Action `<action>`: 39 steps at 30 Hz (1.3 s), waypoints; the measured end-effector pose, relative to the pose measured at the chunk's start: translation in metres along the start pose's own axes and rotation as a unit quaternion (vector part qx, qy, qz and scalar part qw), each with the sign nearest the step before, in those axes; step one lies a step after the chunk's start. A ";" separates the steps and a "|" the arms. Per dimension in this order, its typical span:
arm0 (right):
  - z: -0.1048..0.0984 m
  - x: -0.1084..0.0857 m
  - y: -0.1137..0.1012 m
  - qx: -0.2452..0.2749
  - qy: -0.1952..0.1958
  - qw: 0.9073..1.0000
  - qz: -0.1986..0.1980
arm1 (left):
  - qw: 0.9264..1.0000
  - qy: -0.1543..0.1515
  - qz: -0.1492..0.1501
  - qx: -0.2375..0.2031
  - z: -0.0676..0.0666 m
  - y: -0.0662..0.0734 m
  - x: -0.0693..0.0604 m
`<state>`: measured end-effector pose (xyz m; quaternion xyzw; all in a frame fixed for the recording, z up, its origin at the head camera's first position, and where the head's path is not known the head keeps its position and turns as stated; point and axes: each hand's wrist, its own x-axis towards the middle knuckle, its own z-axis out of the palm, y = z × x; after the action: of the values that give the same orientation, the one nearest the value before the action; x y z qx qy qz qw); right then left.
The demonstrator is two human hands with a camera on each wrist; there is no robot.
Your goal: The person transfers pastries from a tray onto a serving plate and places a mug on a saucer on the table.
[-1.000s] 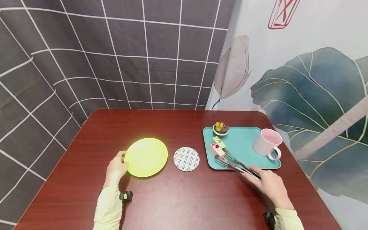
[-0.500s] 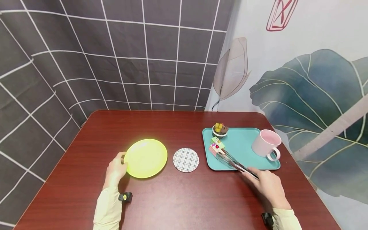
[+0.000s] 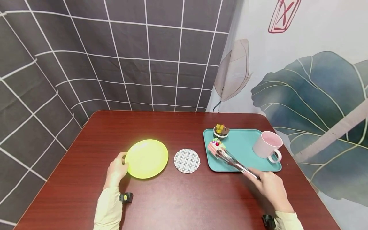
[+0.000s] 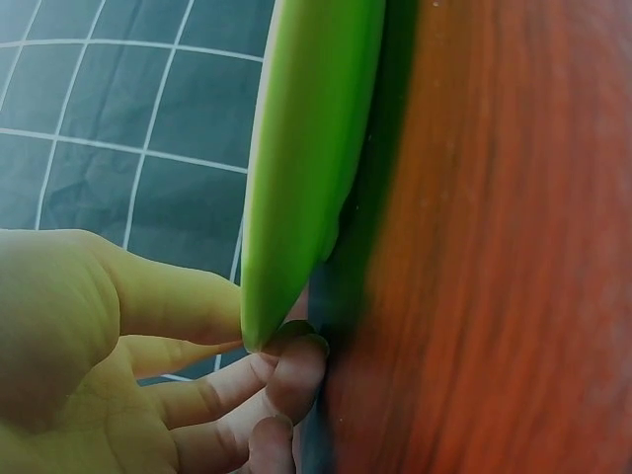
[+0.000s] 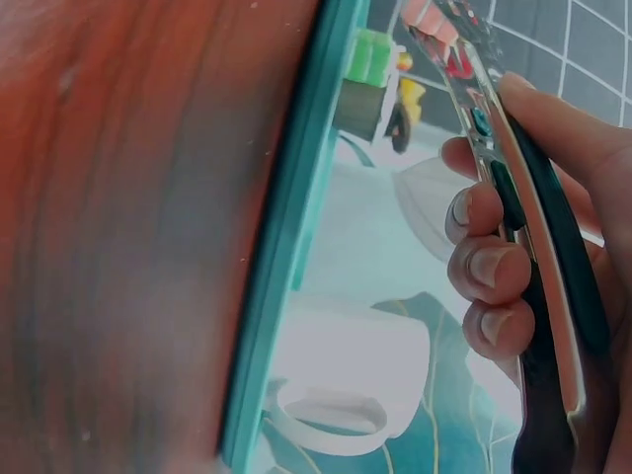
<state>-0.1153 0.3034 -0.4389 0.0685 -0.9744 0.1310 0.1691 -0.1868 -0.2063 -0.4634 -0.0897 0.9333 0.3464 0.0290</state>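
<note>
My left hand pinches the left rim of a yellow-green plate. In the left wrist view the thumb lies on the rim of the plate, with fingers curled under it. My right hand grips metal tongs with dark handles. Between the tongs' tips is a pink cake slice with a red berry on top. The right wrist view has this slice raised off the teal tray. A green cake slice stays on the tray, partly hidden in the head view.
On the tray also stand a chocolate cupcake with yellow topping and a pink mug. A round checked coaster lies between plate and tray. Hanging cloths stand behind the brown table.
The tongs have closed around the pink cake slice, which has come up off the tray and now covers part of the green one. My left hand and the plate keep their place.
</note>
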 end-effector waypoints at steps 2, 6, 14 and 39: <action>0.000 0.001 -0.001 0.001 0.000 1.000 -0.002 | 1.000 0.002 0.001 0.000 0.000 0.000 0.000; 0.001 0.003 -0.003 0.000 0.003 1.000 -0.007 | 1.000 0.005 0.005 -0.001 0.000 -0.001 -0.001; 0.006 0.009 -0.009 0.002 0.030 0.999 -0.026 | 1.000 -0.001 0.002 -0.006 0.000 -0.002 0.001; 0.041 0.052 -0.078 0.055 0.077 0.986 -0.136 | 0.999 0.002 0.002 -0.044 0.001 -0.011 0.004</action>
<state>-0.1624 0.2127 -0.4403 0.1996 -0.9314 0.1648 0.2558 -0.1885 -0.2141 -0.4714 -0.0900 0.9174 0.3871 0.0225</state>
